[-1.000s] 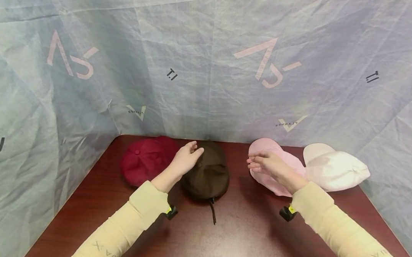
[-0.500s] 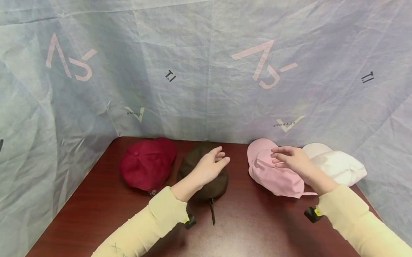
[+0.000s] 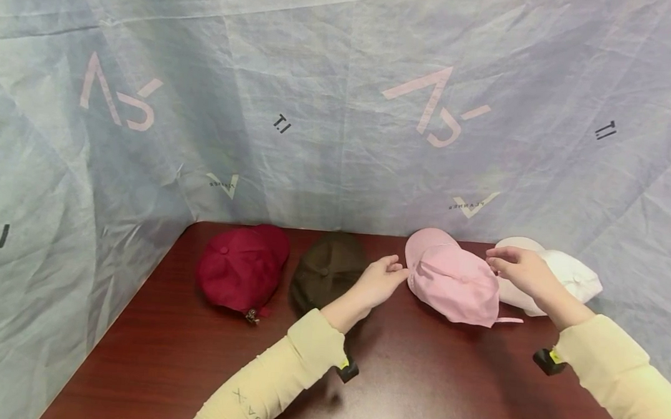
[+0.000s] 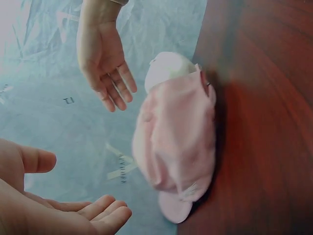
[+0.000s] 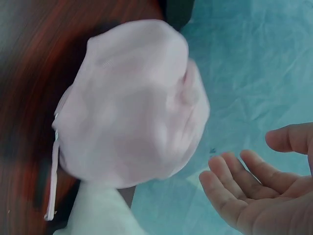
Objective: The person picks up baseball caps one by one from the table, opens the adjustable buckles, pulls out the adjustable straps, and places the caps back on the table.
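Pink cap [image 3: 457,285] near loose-fingered left hand [image 3: 378,282] and right hand [image 3: 527,274]

Pink cap [image 3: 456,286] matt cloth; tabletop [image 3: 429,382] glossy, wood-grained.

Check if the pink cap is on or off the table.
On: the pink cap rests on the table, left hand and right hand both apart from it.

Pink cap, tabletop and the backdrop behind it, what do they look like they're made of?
Pink cap: matte woven fabric, perhaps cotton, judging by its soft creases.
Tabletop: reddish-brown wood or wood-look laminate, given the grain streaks; the bright reflection suggests a smooth, satiny finish.
Backdrop: thin, dull cloth or sheeting, from its folds and wrinkles; I can't tell the exact fibre.
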The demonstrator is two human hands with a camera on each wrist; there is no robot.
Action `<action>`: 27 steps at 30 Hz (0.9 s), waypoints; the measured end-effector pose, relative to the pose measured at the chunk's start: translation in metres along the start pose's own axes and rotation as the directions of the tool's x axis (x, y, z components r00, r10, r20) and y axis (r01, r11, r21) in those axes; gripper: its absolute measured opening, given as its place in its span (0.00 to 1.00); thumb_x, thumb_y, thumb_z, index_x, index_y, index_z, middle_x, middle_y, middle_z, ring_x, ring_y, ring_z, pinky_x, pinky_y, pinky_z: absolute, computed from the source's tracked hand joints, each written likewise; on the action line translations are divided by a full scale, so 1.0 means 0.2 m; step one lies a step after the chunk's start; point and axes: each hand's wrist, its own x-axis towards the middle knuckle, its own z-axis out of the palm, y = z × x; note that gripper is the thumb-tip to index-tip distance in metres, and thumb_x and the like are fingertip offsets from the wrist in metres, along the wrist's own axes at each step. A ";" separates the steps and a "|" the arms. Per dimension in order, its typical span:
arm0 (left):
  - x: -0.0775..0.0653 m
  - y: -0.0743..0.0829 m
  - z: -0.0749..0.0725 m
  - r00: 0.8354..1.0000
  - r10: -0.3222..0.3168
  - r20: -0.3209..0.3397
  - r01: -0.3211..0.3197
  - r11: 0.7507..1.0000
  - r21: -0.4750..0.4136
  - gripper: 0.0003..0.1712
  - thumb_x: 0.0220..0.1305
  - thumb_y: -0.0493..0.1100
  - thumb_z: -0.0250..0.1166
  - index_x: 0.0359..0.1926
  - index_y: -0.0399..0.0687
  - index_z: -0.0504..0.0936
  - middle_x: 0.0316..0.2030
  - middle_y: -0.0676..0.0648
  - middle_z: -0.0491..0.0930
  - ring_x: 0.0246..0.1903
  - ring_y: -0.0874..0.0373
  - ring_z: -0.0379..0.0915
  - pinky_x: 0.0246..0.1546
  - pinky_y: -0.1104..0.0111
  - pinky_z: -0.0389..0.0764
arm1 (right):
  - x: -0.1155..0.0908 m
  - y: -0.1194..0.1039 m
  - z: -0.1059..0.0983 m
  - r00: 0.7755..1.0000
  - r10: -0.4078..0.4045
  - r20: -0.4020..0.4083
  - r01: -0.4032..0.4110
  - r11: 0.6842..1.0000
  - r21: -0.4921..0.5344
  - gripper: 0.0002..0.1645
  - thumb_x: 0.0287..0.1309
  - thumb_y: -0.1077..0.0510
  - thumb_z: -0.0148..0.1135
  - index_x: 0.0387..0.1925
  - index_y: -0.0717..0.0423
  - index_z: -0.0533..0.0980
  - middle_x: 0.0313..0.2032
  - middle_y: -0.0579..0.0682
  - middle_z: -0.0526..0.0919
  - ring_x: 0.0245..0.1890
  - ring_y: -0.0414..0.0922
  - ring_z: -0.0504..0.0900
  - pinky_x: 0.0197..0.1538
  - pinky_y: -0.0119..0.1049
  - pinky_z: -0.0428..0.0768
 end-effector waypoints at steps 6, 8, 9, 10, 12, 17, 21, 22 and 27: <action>0.07 -0.08 0.11 0.998 -0.069 -0.003 0.069 0.997 -0.045 0.31 0.66 0.47 0.57 0.65 0.37 0.65 0.60 0.40 0.71 0.62 0.51 0.65 0.61 0.59 0.68 | 0.02 0.07 -0.01 0.999 0.046 -0.001 -0.046 0.997 -0.058 0.27 0.68 0.53 0.47 0.56 0.74 0.68 0.47 0.70 0.78 0.42 0.61 0.80 0.47 0.54 0.77; 0.09 -0.10 0.14 0.997 -0.080 -0.011 0.080 0.995 -0.053 0.31 0.65 0.45 0.57 0.65 0.35 0.65 0.60 0.39 0.71 0.62 0.51 0.65 0.62 0.59 0.68 | 0.03 0.09 -0.01 0.998 0.060 0.004 -0.060 0.996 -0.066 0.28 0.68 0.52 0.47 0.56 0.75 0.67 0.48 0.71 0.77 0.44 0.63 0.80 0.47 0.54 0.77; 0.10 -0.11 0.15 0.996 -0.084 -0.012 0.083 0.995 -0.056 0.31 0.64 0.44 0.57 0.64 0.34 0.65 0.60 0.39 0.71 0.62 0.50 0.65 0.62 0.59 0.68 | 0.03 0.10 0.00 0.998 0.068 0.004 -0.067 0.995 -0.071 0.29 0.68 0.52 0.46 0.57 0.75 0.67 0.48 0.72 0.77 0.44 0.63 0.79 0.47 0.54 0.77; 0.11 -0.12 0.17 0.996 -0.088 -0.014 0.087 0.994 -0.062 0.31 0.64 0.43 0.57 0.64 0.33 0.65 0.60 0.38 0.70 0.62 0.50 0.65 0.62 0.59 0.67 | 0.04 0.11 0.00 0.997 0.074 0.004 -0.074 0.994 -0.074 0.29 0.68 0.52 0.46 0.57 0.75 0.67 0.48 0.72 0.77 0.44 0.63 0.79 0.47 0.54 0.77; 0.13 -0.13 0.19 0.994 -0.103 -0.022 0.101 0.993 -0.068 0.31 0.63 0.42 0.57 0.64 0.32 0.65 0.60 0.37 0.70 0.62 0.49 0.65 0.62 0.59 0.67 | 0.06 0.12 0.01 0.996 0.088 0.004 -0.087 0.994 -0.072 0.30 0.68 0.51 0.45 0.57 0.76 0.66 0.49 0.73 0.76 0.45 0.64 0.78 0.47 0.54 0.77; 0.16 -0.17 0.25 0.986 -0.159 -0.048 0.153 0.983 -0.102 0.29 0.62 0.42 0.57 0.62 0.32 0.67 0.60 0.39 0.71 0.62 0.49 0.65 0.63 0.55 0.65 | 0.10 0.17 0.03 0.991 0.136 0.012 -0.135 0.990 -0.040 0.33 0.69 0.50 0.42 0.56 0.78 0.65 0.49 0.75 0.74 0.49 0.67 0.74 0.51 0.56 0.73; 0.18 -0.19 0.29 0.984 -0.171 -0.054 0.162 0.976 -0.148 0.29 0.62 0.41 0.56 0.62 0.31 0.68 0.61 0.40 0.70 0.63 0.49 0.63 0.64 0.54 0.62 | 0.14 0.22 0.06 0.981 0.189 0.036 -0.189 0.982 -0.021 0.38 0.70 0.45 0.38 0.58 0.79 0.63 0.53 0.77 0.70 0.53 0.69 0.70 0.55 0.57 0.70; 0.18 -0.20 0.30 0.983 -0.172 -0.056 0.161 0.973 -0.164 0.29 0.62 0.41 0.56 0.62 0.31 0.68 0.61 0.40 0.70 0.63 0.49 0.62 0.65 0.54 0.61 | 0.15 0.23 0.07 0.979 0.200 0.040 -0.199 0.980 -0.016 0.39 0.70 0.44 0.37 0.59 0.79 0.62 0.54 0.77 0.69 0.54 0.69 0.69 0.57 0.58 0.69; 0.20 -0.22 0.33 0.981 -0.182 -0.066 0.161 0.958 -0.237 0.26 0.62 0.40 0.55 0.59 0.29 0.70 0.59 0.42 0.72 0.61 0.52 0.63 0.66 0.54 0.59 | 0.17 0.27 0.09 0.972 0.233 0.035 -0.233 0.972 -0.002 0.43 0.69 0.40 0.34 0.59 0.80 0.61 0.55 0.77 0.69 0.56 0.68 0.69 0.57 0.56 0.70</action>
